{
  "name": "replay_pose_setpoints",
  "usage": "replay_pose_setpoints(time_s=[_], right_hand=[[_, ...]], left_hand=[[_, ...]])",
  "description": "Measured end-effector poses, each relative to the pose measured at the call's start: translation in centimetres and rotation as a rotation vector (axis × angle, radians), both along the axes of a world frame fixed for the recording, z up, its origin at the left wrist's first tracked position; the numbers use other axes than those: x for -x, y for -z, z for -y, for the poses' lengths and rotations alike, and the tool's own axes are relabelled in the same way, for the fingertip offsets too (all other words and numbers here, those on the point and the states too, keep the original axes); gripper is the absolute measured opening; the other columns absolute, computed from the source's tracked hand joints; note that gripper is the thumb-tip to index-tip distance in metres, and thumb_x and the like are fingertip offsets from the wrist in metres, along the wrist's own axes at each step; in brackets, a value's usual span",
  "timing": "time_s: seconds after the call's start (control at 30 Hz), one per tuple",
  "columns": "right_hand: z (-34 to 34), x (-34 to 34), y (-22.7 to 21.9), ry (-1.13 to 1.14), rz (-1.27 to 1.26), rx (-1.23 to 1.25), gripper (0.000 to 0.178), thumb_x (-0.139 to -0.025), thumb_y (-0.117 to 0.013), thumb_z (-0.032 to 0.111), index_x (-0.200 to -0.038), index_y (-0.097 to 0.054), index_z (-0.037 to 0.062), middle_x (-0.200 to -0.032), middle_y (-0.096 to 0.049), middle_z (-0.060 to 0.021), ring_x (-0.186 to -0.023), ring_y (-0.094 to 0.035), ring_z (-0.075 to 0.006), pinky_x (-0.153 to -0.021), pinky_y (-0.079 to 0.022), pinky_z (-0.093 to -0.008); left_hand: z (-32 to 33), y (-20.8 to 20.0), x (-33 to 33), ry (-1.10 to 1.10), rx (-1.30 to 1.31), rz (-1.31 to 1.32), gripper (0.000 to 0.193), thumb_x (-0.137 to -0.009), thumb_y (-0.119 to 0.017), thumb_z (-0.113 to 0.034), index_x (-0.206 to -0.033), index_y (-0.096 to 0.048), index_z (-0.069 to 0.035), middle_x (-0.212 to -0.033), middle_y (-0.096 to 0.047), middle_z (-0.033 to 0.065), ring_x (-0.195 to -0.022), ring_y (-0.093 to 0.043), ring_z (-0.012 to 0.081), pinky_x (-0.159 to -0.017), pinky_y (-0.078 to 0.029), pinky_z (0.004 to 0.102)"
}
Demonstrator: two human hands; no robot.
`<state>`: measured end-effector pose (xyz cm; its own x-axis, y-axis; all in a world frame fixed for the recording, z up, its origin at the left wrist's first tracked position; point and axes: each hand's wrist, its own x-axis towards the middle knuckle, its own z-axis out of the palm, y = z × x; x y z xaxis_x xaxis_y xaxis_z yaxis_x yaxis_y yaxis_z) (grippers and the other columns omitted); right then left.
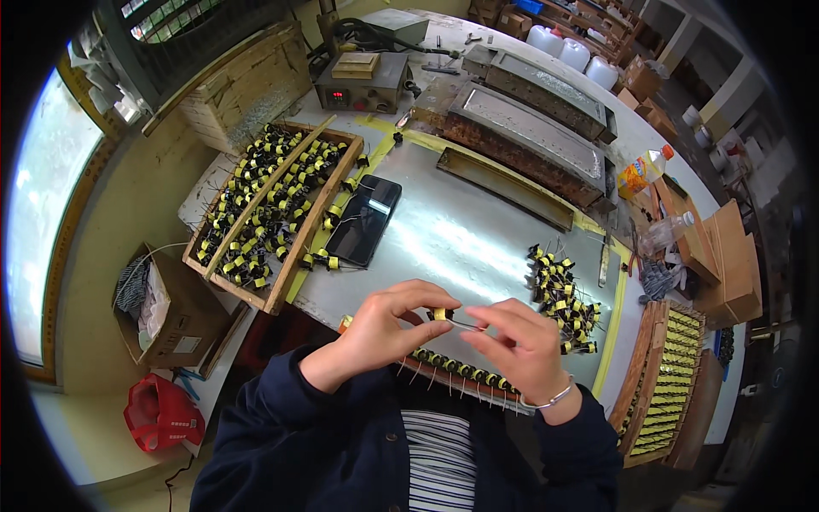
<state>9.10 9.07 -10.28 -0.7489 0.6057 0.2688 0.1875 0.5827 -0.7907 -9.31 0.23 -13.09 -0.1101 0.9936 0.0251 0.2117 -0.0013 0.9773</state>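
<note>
Between the thumb and forefinger of my left hand (392, 322) is a small coil (440, 314) with a black body and a yellow wrap. My right hand (522, 343), a bracelet at its wrist, pinches a thin wire lead (467, 325) that sticks out from the coil; the lead's tip is hidden by the fingers. Just below both hands, a row of similar coils (461, 370) runs along the near table edge, their leads pointing toward me. A loose pile of coils (565, 299) lies to the right of my right hand.
A wooden tray (290, 271) full of coils stands at the left, beside a black phone (365, 220) on the metal sheet (444, 256). Metal troughs (529, 136) and a control box (365, 84) sit at the back. At right are a drink bottle (644, 172) and a rack of coils (670, 375).
</note>
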Motion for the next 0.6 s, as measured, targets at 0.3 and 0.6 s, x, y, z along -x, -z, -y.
replay_pose_setpoints(time_s=[0.3,0.6], right_hand=[[0.3,0.8,0.1,-0.008,-0.084,-0.231,0.01,-0.074,-0.069,0.0,-0.083,-0.068,0.0017,-0.07,-0.062,-0.0072,-0.048,-0.053,-0.0127,-0.043,-0.04,-0.0228],[0.9,0.9,0.5,0.058,-0.036,-0.326,0.011,-0.071,-0.071,0.003,-0.081,-0.067,0.002,-0.066,-0.059,-0.0042,-0.046,-0.051,-0.0138,-0.041,-0.037,-0.0247]], left_hand=[[-0.2,0.7,0.0,0.142,-0.006,-0.039,0.028,-0.077,-0.069,-0.004,-0.105,-0.064,-0.004,-0.104,-0.061,0.008,-0.094,-0.058,0.0189,-0.074,-0.049,0.0282],[-0.1,1.3,-0.4,-0.067,-0.377,-0.414,0.03,-0.064,-0.072,0.001,-0.092,-0.064,-0.004,-0.085,-0.056,0.0076,-0.079,-0.055,0.0186,-0.066,-0.046,0.0282]])
